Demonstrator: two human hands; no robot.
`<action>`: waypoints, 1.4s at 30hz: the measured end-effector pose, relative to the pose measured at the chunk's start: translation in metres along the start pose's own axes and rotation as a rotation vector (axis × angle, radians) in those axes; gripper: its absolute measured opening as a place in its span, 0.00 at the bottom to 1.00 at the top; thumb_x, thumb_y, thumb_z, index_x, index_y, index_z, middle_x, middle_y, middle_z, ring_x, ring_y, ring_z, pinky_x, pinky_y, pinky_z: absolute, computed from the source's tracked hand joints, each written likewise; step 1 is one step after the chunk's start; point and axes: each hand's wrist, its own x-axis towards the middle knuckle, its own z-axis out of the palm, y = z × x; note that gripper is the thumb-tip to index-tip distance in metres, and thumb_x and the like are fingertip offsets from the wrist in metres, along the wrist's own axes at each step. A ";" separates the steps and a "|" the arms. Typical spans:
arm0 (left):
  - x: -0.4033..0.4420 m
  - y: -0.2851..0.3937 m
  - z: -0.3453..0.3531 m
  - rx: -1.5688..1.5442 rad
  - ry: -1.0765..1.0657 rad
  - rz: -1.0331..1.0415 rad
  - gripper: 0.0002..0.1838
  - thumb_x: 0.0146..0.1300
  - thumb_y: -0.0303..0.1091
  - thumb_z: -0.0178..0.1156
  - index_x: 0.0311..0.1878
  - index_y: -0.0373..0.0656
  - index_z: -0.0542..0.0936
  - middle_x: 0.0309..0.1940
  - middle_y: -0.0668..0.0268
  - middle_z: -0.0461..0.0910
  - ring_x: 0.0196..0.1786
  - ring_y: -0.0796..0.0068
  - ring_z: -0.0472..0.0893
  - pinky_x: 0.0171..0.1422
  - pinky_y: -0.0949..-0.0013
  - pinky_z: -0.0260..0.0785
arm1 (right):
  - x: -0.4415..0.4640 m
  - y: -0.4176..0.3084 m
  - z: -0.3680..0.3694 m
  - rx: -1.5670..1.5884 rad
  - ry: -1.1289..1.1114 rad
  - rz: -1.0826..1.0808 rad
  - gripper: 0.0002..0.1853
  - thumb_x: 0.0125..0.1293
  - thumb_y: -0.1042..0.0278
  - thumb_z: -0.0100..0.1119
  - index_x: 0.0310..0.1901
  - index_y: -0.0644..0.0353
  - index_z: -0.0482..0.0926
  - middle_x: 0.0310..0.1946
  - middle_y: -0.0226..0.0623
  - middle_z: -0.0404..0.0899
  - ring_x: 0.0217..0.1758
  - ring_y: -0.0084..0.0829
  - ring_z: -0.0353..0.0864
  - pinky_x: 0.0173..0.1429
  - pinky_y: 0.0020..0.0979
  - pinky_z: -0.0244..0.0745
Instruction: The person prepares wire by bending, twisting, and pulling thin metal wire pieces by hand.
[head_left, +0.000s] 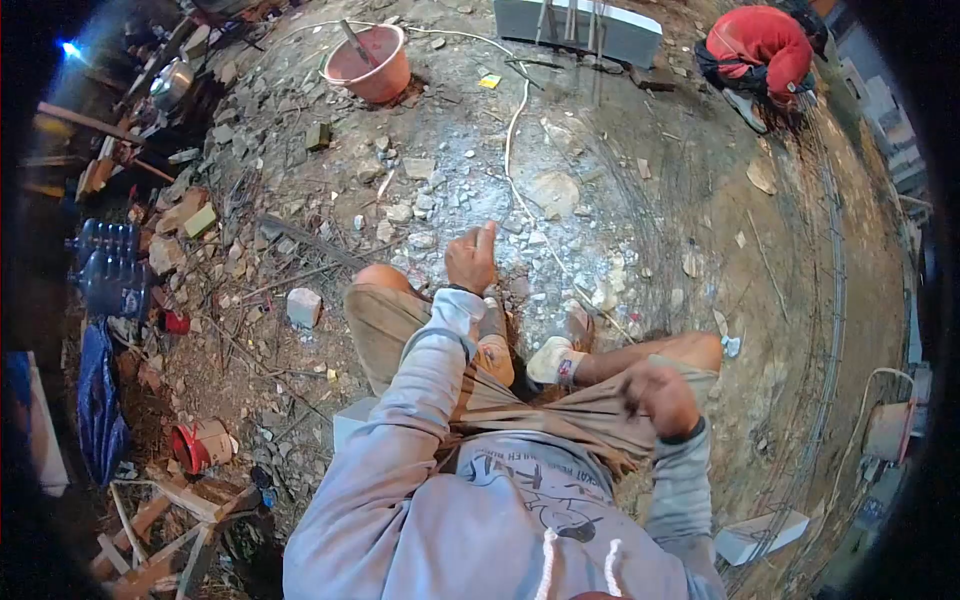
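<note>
My left hand [471, 260] is held out above a patch of pale broken stone [520, 240], between my knees and beyond my feet. Its fingers are curled in, with one finger or the thumb pointing forward; whether anything is inside cannot be made out. Over my right thigh hangs my right hand [662, 402], bent at the wrist, its fingers smeared by motion. A thin pale cable [510, 150] runs across the ground through the stones. My shoes [552, 360] rest at the near edge of the rubble.
A reddish bucket [375, 72] with a stick in it stands ahead. At the upper right, a person in a red top [762, 45] crouches near long steel rods [835, 250]. Large water bottles [112, 285], a blue tarp [100, 405] and timber scraps [185, 500] lie left.
</note>
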 end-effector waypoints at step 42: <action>0.084 -0.010 -0.131 -0.128 0.393 -0.131 0.24 0.65 0.48 0.50 0.19 0.38 0.72 0.11 0.72 0.64 0.17 0.82 0.58 0.21 0.70 0.49 | -0.043 -0.017 -0.004 -0.648 -0.576 -0.272 0.10 0.58 0.67 0.54 0.38 0.62 0.76 0.30 0.42 0.78 0.31 0.35 0.78 0.38 0.31 0.72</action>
